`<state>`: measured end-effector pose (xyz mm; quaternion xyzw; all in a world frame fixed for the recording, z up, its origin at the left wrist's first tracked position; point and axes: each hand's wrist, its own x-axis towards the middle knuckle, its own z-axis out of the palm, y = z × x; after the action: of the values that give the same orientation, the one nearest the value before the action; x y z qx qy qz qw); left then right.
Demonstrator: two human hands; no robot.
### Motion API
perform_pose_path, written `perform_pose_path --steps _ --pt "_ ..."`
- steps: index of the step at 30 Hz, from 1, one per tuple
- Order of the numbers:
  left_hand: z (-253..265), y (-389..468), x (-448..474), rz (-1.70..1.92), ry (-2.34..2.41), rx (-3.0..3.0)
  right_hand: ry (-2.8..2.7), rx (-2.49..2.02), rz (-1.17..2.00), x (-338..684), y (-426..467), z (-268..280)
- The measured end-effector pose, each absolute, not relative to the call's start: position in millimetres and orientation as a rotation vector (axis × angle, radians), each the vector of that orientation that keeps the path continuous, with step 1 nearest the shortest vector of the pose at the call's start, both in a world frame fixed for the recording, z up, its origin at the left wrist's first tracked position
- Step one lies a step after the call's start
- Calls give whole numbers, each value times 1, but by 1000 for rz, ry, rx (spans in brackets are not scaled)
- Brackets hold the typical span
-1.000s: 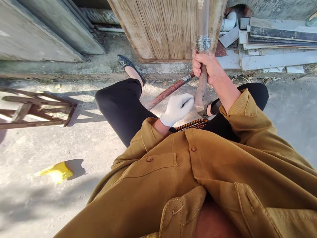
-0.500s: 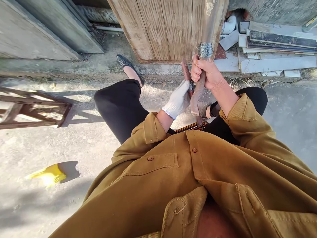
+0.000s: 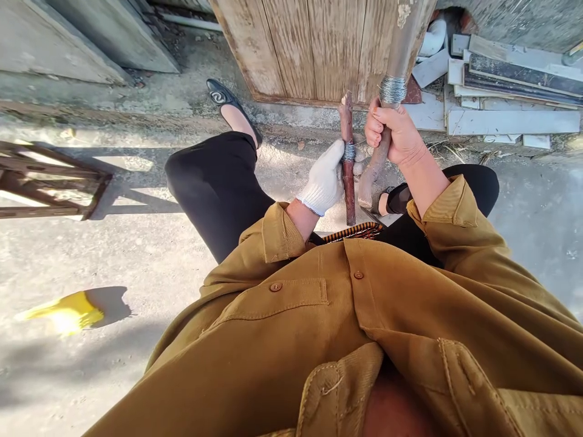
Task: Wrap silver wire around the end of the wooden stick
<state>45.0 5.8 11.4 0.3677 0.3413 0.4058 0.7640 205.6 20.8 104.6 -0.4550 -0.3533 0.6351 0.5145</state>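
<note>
In a white knitted glove, my left hand [image 3: 324,176] is closed round a short reddish-brown stick [image 3: 348,194]. Thin metal wire [image 3: 348,152] is wound about the stick's middle, beside my gloved fingers. My bare right hand [image 3: 395,135] grips a bent, lighter wooden branch [image 3: 374,173] just below a thick coil of silvery wire [image 3: 393,91]. That coil sits round the lower end of a grey pole [image 3: 403,51], where the branch meets it. The stick stands nearly upright in view, a little left of the branch and apart from it.
A worn wooden panel [image 3: 291,54] lies ahead. Stacked boards [image 3: 514,121] are at the far right. A wooden frame [image 3: 98,194] and a yellow object [image 3: 68,311] rest on the concrete at left. Below my hands shows a striped woven edge [image 3: 353,232].
The stick in my left hand has turned more upright and come out from behind the branch. My right hand and the branch sit slightly farther right in view.
</note>
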Motion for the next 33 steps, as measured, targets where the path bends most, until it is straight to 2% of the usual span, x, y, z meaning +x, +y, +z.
perform_pose_path --steps 8,17,25,30,33 --pt "32 0 40 888 746 749 -879 -1139 1502 208 19 107" --pt "25 1 42 962 735 869 -1117 -1019 1483 200 10 119" --pt "10 15 36 861 923 1427 -1153 -1292 1414 200 14 128" --pt "-2 35 21 606 888 1829 -916 -1507 1232 239 30 127" --pt "-9 45 15 596 932 1908 -802 -1635 1200 263 40 120"
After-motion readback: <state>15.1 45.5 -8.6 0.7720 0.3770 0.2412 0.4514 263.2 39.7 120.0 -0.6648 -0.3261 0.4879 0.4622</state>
